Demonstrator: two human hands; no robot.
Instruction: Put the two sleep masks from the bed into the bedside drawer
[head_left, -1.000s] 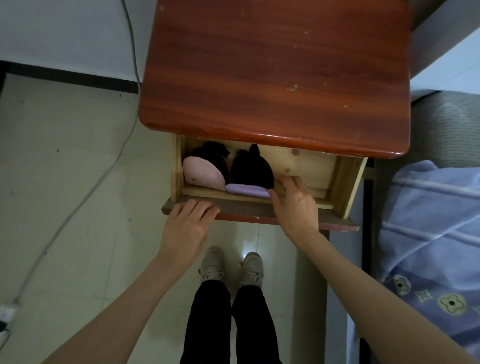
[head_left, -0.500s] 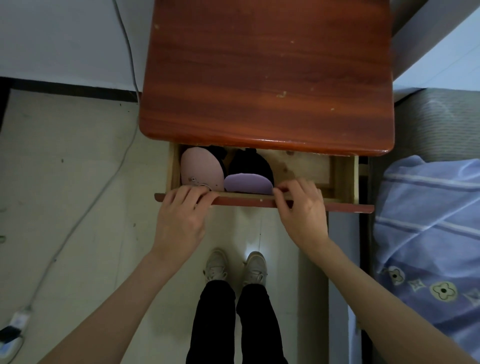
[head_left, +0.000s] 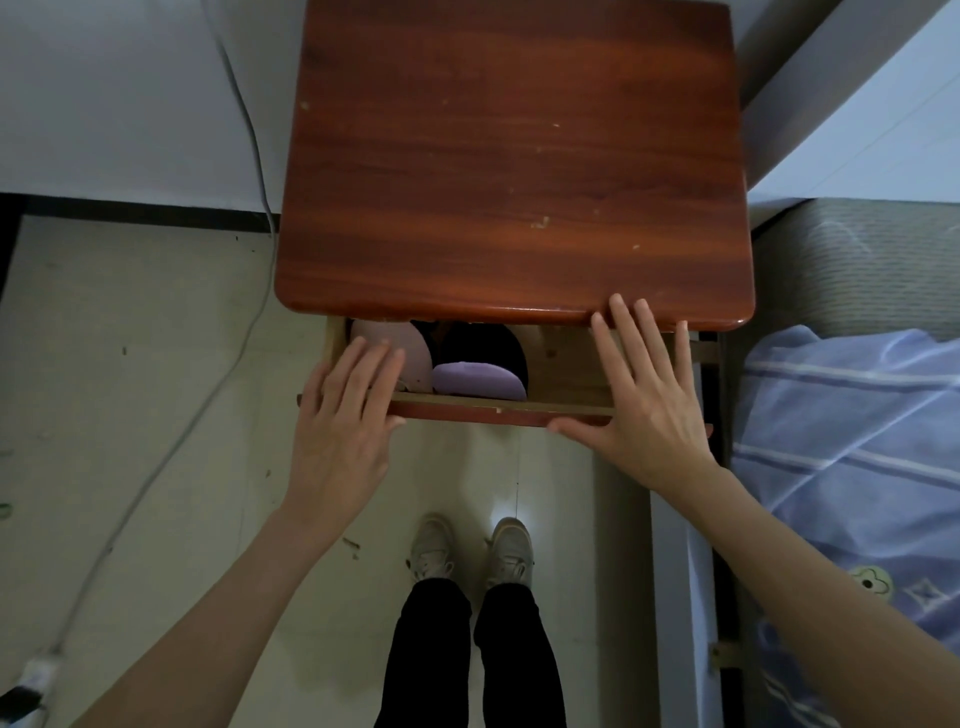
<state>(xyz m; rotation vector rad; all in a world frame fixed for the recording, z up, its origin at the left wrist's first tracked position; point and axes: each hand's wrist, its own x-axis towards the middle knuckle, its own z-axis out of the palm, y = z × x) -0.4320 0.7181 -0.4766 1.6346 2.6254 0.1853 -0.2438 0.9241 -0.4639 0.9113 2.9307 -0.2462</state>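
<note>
The bedside drawer (head_left: 498, 408) stands partly open under the reddish wooden top of the nightstand (head_left: 514, 166). Inside it, at the left, lie a pink sleep mask (head_left: 410, 348) and a purple and black sleep mask (head_left: 475, 376), side by side. My left hand (head_left: 345, 415) rests flat on the drawer's front edge at the left, fingers spread, partly covering the pink mask. My right hand (head_left: 647, 400) lies flat on the front edge at the right, its fingertips at the tabletop's rim. Neither hand holds anything.
A bed with a blue striped cover (head_left: 852, 467) lies to the right of the nightstand. A white cable (head_left: 249, 135) runs down the wall and across the floor at the left to a power strip (head_left: 31, 680). My legs and shoes (head_left: 470, 551) stand below the drawer.
The drawer has slid further in under the tabletop. Both hands went from curled fingers on the front edge to flat palms with fingers spread on it.
</note>
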